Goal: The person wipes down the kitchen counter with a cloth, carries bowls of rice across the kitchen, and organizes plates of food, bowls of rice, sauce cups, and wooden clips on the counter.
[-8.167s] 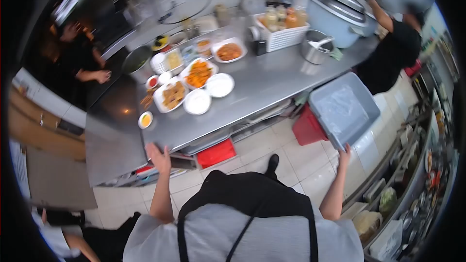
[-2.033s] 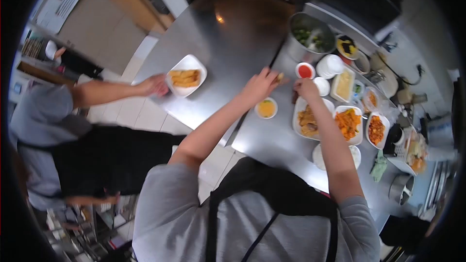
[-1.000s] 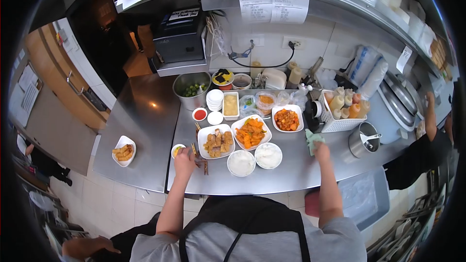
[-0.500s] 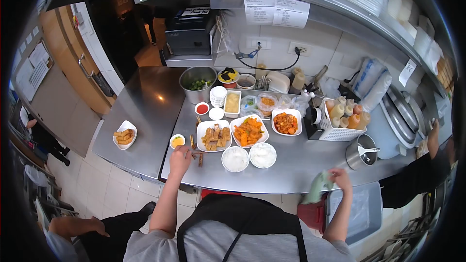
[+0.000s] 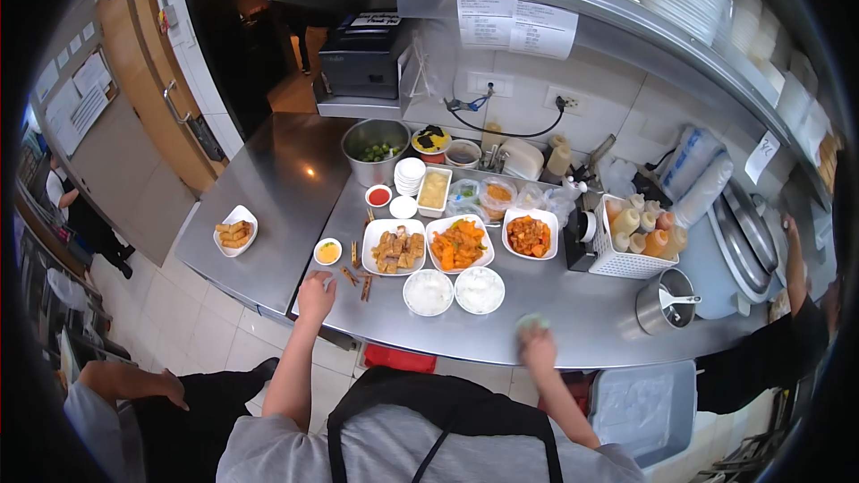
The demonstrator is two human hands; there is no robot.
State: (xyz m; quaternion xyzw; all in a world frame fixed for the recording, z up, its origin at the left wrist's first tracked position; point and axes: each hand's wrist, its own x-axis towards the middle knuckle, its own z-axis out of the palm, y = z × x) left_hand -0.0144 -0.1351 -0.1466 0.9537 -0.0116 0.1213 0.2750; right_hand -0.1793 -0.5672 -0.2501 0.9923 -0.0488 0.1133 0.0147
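My right hand (image 5: 538, 347), blurred by motion, presses a bunched pale green cloth (image 5: 531, 323) against the steel counter near its front edge. My left hand (image 5: 316, 296) is at the counter's front left with its fingers slightly apart and nothing visible in them. Just right of its fingertips lie wooden clothespins (image 5: 366, 287). Beyond that hand is a small cup of yellow sauce (image 5: 328, 251). Two bowls of white rice (image 5: 429, 292) stand between my hands. Behind them are white dishes of fried pieces (image 5: 397, 251), an orange stir-fry (image 5: 460, 244) and a red-orange saucy dish (image 5: 530, 234).
A bowl of fried rolls (image 5: 234, 234) sits on the left counter. Toward the back stand a steel pot of greens (image 5: 371, 154) and stacked small lids (image 5: 410, 173). To the right are a basket of squeeze bottles (image 5: 631, 258), a steel pot (image 5: 656, 309) and a grey bin (image 5: 644, 411). Other people stand on both sides.
My right hand has moved left with the green cloth, from above the bin onto the counter. My left hand has drawn back slightly left, away from the clothespins.
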